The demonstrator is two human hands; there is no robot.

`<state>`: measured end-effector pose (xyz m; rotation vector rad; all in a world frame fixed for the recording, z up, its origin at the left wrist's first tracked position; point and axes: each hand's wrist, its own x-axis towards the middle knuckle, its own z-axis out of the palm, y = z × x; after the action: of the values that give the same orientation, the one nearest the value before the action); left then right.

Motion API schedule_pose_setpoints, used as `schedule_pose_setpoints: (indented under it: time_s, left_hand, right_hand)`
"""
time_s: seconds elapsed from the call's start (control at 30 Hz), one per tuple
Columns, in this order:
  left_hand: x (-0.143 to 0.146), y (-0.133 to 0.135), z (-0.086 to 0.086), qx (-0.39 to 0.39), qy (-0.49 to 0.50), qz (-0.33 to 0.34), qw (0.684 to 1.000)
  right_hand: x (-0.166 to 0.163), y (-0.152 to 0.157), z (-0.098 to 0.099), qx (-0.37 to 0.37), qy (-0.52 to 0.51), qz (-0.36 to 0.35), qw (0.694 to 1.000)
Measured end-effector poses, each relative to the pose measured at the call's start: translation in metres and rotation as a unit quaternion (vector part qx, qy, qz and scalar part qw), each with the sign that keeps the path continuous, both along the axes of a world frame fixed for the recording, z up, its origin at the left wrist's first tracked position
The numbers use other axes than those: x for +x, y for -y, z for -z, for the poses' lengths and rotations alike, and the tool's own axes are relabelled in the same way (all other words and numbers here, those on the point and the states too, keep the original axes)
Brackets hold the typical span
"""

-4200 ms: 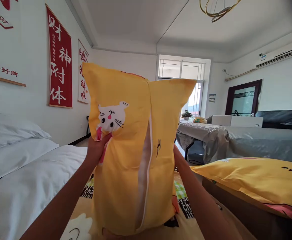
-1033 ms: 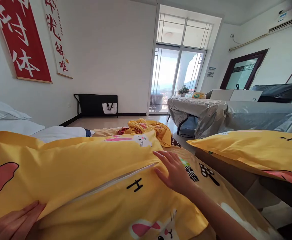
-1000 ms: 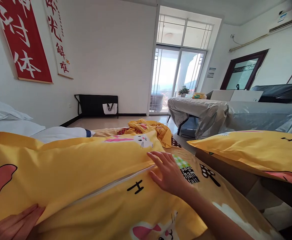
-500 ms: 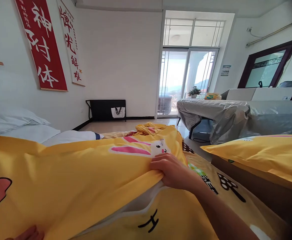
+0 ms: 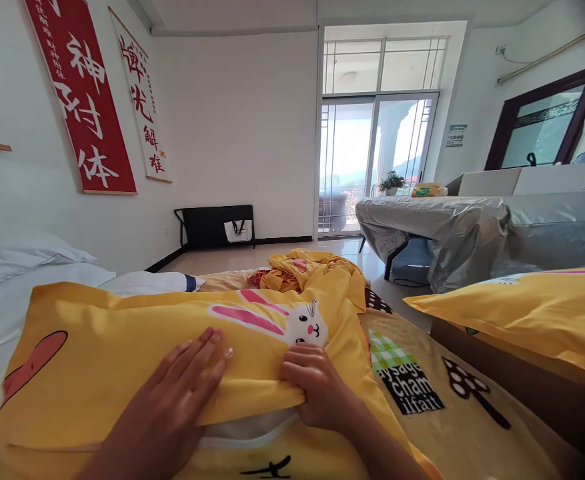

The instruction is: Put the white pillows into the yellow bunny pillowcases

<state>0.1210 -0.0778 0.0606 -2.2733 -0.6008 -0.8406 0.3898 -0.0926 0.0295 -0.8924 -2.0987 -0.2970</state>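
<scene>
A yellow pillowcase (image 5: 117, 347) printed with a white rabbit and a pink shape lies across the bed in front of me. My left hand (image 5: 172, 397) rests flat on its upper side, fingers stretched out. Further right, the fingers of my right hand (image 5: 317, 387) are curled around the edge of the pillowcase just below the rabbit's head. Under that edge the opening gapes, and a strip of white pillow (image 5: 252, 427) shows inside. Below the opening, more yellow fabric with a black mark is partly in view.
Crumpled yellow fabric (image 5: 297, 270) lies behind the pillowcase on a tan patterned bed cover (image 5: 412, 347). White bedding (image 5: 37, 267) is at the left. Another yellow pillow (image 5: 522, 307) sits at the right. A plastic-covered table (image 5: 432, 213) stands beyond it.
My left hand has come up from the bottom edge onto the pillowcase. The pillowcase's left end has drawn in and its far left corner now shows. My right hand keeps its grip, slightly lower.
</scene>
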Motion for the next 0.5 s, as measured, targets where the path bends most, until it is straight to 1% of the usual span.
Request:
schedule_pose_setpoints:
  time_s: [0.07,0.13,0.17,0.2,0.27,0.3,0.33,0.37,0.4,0.43,0.47,0.5]
  left_hand:
    - [0.034,-0.006,-0.007,0.026,-0.019,0.008,0.999]
    - [0.055,-0.007,-0.01,0.064,-0.047,0.024,0.997]
    - [0.06,-0.007,-0.009,0.08,-0.06,0.035,0.994]
    - [0.062,-0.005,-0.007,0.091,-0.07,0.046,0.992]
    - [0.058,0.0,-0.003,0.1,-0.086,0.059,0.989]
    - [0.054,0.003,0.0,0.104,-0.089,0.063,0.989]
    - [0.051,0.006,0.003,0.111,-0.086,0.071,0.987]
    - [0.047,0.009,0.006,0.119,-0.082,0.077,0.986]
    - [0.044,0.012,0.009,0.124,-0.084,0.081,0.985]
    - [0.042,0.014,0.012,0.126,-0.09,0.083,0.984]
    - [0.041,0.016,0.014,0.124,-0.094,0.082,0.984]
    - [0.041,0.018,0.017,0.121,-0.098,0.078,0.985]
  right_hand:
    - [0.0,0.004,0.0,0.006,0.01,0.006,1.0]
    - [0.005,0.012,-0.007,-0.016,0.021,-0.003,1.0]
    - [0.011,0.016,-0.013,-0.04,0.03,-0.021,0.999]
    - [0.019,0.019,-0.019,-0.076,0.042,-0.056,0.995]
    - [0.042,0.022,-0.03,-0.167,0.049,-0.158,0.972]
    - [0.056,0.021,-0.034,-0.204,0.021,-0.196,0.959]
    - [0.071,0.017,-0.035,-0.223,-0.043,-0.205,0.952]
    - [0.085,0.01,-0.035,-0.217,-0.142,-0.17,0.951]
    - [0.098,0.001,-0.033,-0.187,-0.262,-0.099,0.941]
    - [0.109,-0.009,-0.029,-0.154,-0.376,-0.02,0.914]
    - [0.117,-0.019,-0.024,-0.131,-0.469,0.043,0.872]
    - [0.123,-0.028,-0.02,-0.131,-0.538,0.075,0.829]
